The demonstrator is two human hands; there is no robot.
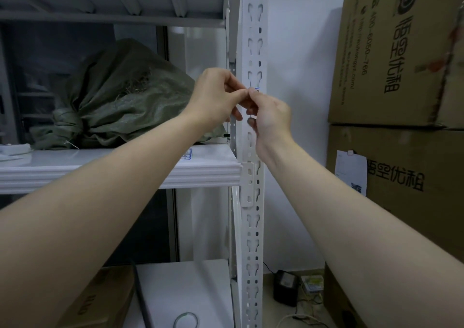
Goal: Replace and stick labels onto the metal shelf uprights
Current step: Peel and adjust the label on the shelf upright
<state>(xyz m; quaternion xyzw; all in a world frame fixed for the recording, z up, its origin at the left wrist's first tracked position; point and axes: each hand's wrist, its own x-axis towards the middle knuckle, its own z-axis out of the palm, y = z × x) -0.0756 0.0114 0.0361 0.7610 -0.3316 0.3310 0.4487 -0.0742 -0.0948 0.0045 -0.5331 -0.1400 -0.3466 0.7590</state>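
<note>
Head view: both hands pinched together at a label on the white slotted upright.
Near edge, 6 to 7 o'clock: lower shelf (190,285) carries a cardboard box (100,300) and a small ring (185,320); a dark device (286,287) with cables sits on the floor at 5 o'clock. Both forearms run up to frame centre. Left hand (213,97) and right hand (270,116) meet fingertip to fingertip against the upright (252,202), closed on the label (256,89); only a white-and-blue sliver of it shows, on the upright's face just above the fingertips. Can't tell which hand actually has it. Middle shelf (208,172) joins the upright just below the hands. Further back at 9 to 10 o'clock, a green woven sack (120,94) lies on that shelf. At 2 to 4 o'clock, stacked printed cartons (401,76) stand against the white wall.
</note>
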